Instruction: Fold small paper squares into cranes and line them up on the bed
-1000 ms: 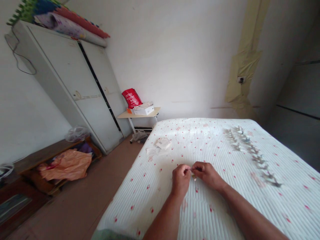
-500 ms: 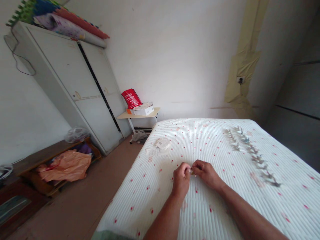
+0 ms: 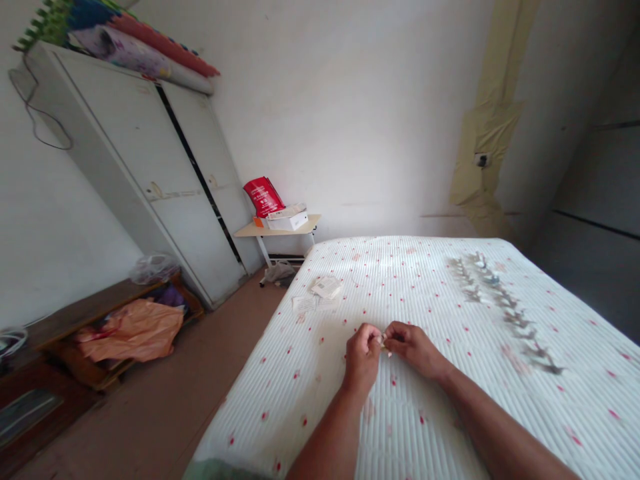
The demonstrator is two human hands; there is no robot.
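Observation:
My left hand and my right hand meet over the white bed cover, low above it. Both are closed in a pinch on a tiny folded paper piece held between the fingertips. Most of the piece is hidden by my fingers. A row of several small grey folded paper figures lies to the right on the bed. A loose stack of small paper sheets lies near the bed's far left edge.
A grey wardrobe stands at the left with rolled mats on top. A small side table with a white box and red bag is by the wall. A low wooden bench holds an orange bag. Brown floor runs along the bed's left edge.
My hands stay together in the same spot. The fingers have shifted slightly on the small paper piece.

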